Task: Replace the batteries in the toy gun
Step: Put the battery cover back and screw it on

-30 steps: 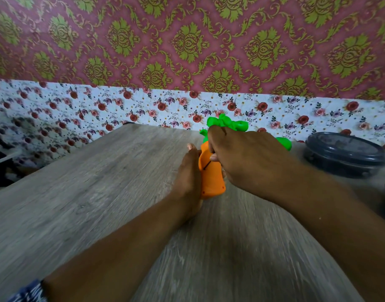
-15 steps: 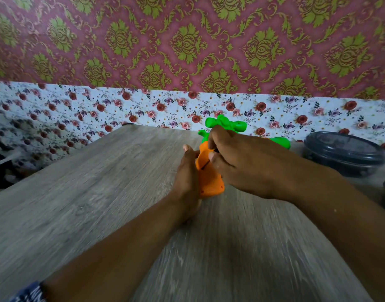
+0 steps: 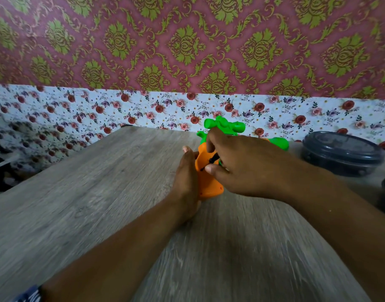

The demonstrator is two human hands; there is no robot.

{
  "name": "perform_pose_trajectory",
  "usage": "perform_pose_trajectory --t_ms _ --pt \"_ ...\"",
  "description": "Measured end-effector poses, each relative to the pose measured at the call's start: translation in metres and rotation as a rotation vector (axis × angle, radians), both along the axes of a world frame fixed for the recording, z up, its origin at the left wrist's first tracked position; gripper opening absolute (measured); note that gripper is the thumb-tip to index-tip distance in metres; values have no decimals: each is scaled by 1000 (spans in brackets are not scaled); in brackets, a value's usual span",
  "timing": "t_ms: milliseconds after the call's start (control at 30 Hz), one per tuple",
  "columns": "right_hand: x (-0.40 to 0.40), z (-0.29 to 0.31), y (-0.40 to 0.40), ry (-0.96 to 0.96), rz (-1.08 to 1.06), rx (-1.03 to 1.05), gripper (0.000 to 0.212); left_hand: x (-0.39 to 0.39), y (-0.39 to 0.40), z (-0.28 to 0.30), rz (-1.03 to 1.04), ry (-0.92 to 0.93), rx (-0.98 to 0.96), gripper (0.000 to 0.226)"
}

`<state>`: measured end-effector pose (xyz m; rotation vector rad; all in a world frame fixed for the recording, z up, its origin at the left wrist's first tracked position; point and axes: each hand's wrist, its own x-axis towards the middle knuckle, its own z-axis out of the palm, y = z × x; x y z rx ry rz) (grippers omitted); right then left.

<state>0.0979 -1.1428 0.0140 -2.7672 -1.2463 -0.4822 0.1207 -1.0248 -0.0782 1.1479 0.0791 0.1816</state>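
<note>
Right hand (image 3: 241, 166) lower; wooden table (image 3: 100, 192), floral wall (image 3: 78, 110).

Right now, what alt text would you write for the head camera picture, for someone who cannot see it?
Two bare hands work on an orange and green toy gun on a wooden table: the left hand steadies it while the right hand holds a thin dark tool against it. A dark lidded container sits to the right.
</note>
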Motion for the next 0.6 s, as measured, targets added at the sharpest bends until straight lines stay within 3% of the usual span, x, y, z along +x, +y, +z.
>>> perform_pose_trajectory --t_ms 100,200,267,400,600 --pt "4 -3 1 -100 32 8 19 0 -2 -1 -4 -43 26 52" --pt "8 -6 -1 -320 -27 -80 23 1 -5 -4 43 -49 96 47" --pt "6 -6 -1 -363 -73 -118 27 -1 -6 -4 87 -76 130 38" --pt "2 -1 -3 -161 -61 5 24 -4 -5 -1 101 -86 137 22" --pt "11 2 -12 148 -19 53 14 -2 -2 0 54 -55 58 22"
